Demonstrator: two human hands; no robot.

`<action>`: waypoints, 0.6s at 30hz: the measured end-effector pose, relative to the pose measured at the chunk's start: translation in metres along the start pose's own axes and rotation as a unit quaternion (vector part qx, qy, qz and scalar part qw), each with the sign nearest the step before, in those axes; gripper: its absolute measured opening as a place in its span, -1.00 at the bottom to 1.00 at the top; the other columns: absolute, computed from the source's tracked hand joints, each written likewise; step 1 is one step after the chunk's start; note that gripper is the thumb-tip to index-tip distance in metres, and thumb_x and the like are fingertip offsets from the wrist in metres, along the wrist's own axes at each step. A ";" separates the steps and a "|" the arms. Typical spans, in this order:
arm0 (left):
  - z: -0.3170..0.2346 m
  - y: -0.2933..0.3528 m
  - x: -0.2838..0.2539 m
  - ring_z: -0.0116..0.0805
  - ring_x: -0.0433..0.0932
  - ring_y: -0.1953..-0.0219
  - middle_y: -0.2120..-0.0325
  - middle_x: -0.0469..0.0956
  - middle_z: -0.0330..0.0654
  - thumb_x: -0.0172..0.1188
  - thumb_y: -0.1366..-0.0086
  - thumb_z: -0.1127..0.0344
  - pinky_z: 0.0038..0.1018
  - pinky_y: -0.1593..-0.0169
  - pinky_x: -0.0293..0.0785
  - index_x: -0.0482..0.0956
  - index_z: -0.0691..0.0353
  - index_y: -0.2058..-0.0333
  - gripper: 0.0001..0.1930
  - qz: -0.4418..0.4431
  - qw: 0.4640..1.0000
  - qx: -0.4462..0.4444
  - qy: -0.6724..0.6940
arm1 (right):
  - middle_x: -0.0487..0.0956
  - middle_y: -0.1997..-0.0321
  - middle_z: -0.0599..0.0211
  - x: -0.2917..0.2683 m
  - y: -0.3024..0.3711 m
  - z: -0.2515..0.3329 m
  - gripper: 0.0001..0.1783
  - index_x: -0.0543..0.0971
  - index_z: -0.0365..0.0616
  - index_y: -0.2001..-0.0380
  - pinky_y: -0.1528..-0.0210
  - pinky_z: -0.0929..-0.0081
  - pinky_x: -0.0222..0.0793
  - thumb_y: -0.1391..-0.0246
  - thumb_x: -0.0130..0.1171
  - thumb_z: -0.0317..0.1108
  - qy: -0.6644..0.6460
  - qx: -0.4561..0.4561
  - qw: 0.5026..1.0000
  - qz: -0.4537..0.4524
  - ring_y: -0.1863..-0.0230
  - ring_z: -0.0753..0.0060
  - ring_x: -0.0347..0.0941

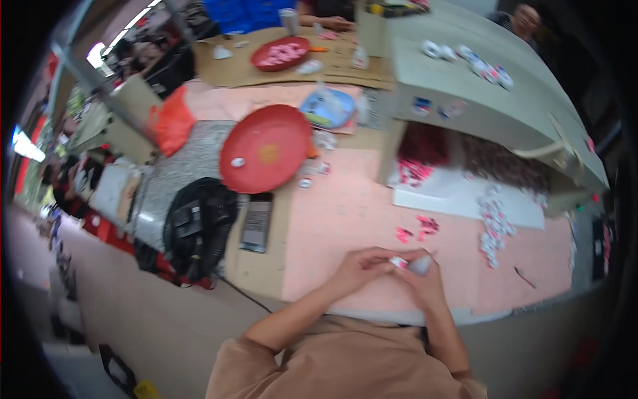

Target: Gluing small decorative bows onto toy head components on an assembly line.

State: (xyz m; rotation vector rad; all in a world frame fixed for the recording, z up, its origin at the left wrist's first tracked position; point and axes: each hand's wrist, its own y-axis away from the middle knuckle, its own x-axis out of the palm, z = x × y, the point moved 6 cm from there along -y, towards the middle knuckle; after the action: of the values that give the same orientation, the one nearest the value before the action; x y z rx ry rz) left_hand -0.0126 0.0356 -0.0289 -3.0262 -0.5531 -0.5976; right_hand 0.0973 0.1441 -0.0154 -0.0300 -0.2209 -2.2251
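Note:
Close in front of my body, both hands meet over the pink sheet (345,213). Between the fingertips of my left hand (362,266) is a small white piece with a pink-red spot (399,262). My right hand (425,282) is closed round a pale, whitish object (420,266), perhaps a small bottle, and its fingertips come up to the white piece. Just beyond my hands lie small dark-pink pieces (428,227). To the right, a cluster of similar white pieces (492,226) spreads over the sheet.
A large red bowl (249,159) stands left, beside a phone (256,223) and a black bag (199,233). Pink pieces (415,173) lie under a grey-green shelf (478,73). A blue tray (329,108) and a smaller red bowl (262,65) are farther back, near another person's hand (339,24).

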 end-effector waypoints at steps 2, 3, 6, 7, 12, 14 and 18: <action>0.009 -0.007 0.006 -0.48 0.48 0.03 0.10 0.56 -0.18 0.17 -0.28 0.47 -0.49 -0.05 0.43 0.51 0.29 -0.01 -0.68 0.025 0.999 0.009 0.024 | 0.56 0.28 0.31 -0.008 0.005 -0.005 -0.75 0.51 -0.20 0.33 0.13 0.55 0.40 0.12 0.30 -0.63 -0.042 0.008 0.999 -0.028 0.24 0.54 0.46; 0.005 -0.007 0.010 -0.49 0.48 0.03 0.10 0.57 -0.19 0.18 -0.28 0.44 -0.49 -0.05 0.42 0.52 0.29 -0.01 -0.69 0.021 1.000 -0.001 0.006 | 0.55 0.28 0.31 -0.004 0.009 0.003 -0.74 0.49 -0.21 0.35 0.12 0.55 0.40 0.14 0.27 -0.67 -0.085 0.017 0.996 -0.038 0.23 0.52 0.46; 0.004 -0.006 0.013 -0.50 0.48 0.05 0.10 0.57 -0.20 0.20 -0.28 0.39 -0.52 -0.07 0.40 0.53 0.30 0.00 -0.68 0.019 0.999 -0.026 -0.023 | 0.52 0.26 0.30 -0.005 0.012 0.000 -0.72 0.45 -0.20 0.33 0.08 0.55 0.39 0.13 0.22 -0.71 -0.121 0.020 0.992 -0.022 0.22 0.50 0.45; 0.002 -0.004 0.014 -0.51 0.47 0.05 0.10 0.57 -0.21 0.19 -0.28 0.39 -0.52 -0.07 0.40 0.53 0.30 -0.01 -0.68 0.015 1.000 -0.026 0.002 | 0.51 0.25 0.30 -0.004 0.012 0.000 -0.71 0.44 -0.19 0.31 0.07 0.55 0.38 0.12 0.21 -0.72 -0.133 0.028 0.991 -0.013 0.21 0.50 0.44; -0.003 0.000 0.012 -0.51 0.47 0.07 0.12 0.56 -0.23 0.18 -0.29 0.39 -0.52 -0.06 0.40 0.50 0.30 0.00 -0.69 0.008 0.999 -0.005 0.033 | 0.47 0.30 0.38 0.003 0.010 -0.001 -0.72 0.41 -0.14 0.24 0.23 0.66 0.35 0.03 0.16 -0.63 -0.117 0.018 0.993 0.010 0.31 0.59 0.40; -0.002 -0.001 0.012 -0.51 0.47 0.06 0.12 0.55 -0.23 0.17 -0.30 0.39 -0.52 -0.06 0.40 0.50 0.30 -0.01 -0.69 0.011 0.999 0.003 0.040 | 0.47 0.30 0.38 0.006 0.010 0.004 -0.72 0.41 -0.14 0.23 0.24 0.65 0.35 0.03 0.17 -0.63 -0.113 0.005 0.993 0.018 0.32 0.59 0.40; -0.001 -0.003 0.013 -0.52 0.46 0.05 0.10 0.54 -0.22 0.15 -0.31 0.40 -0.53 -0.06 0.39 0.48 0.30 -0.02 -0.68 0.021 0.998 0.010 0.063 | 0.48 0.30 0.38 0.007 0.009 0.006 -0.72 0.41 -0.15 0.23 0.25 0.65 0.36 0.02 0.18 -0.62 -0.116 -0.008 0.993 0.024 0.32 0.59 0.41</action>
State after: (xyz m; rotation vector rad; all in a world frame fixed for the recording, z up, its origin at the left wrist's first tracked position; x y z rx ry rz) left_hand -0.0028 0.0425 -0.0232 -2.9465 -0.4853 -0.7686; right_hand 0.1000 0.1339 -0.0077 -0.3017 -0.3253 -2.1728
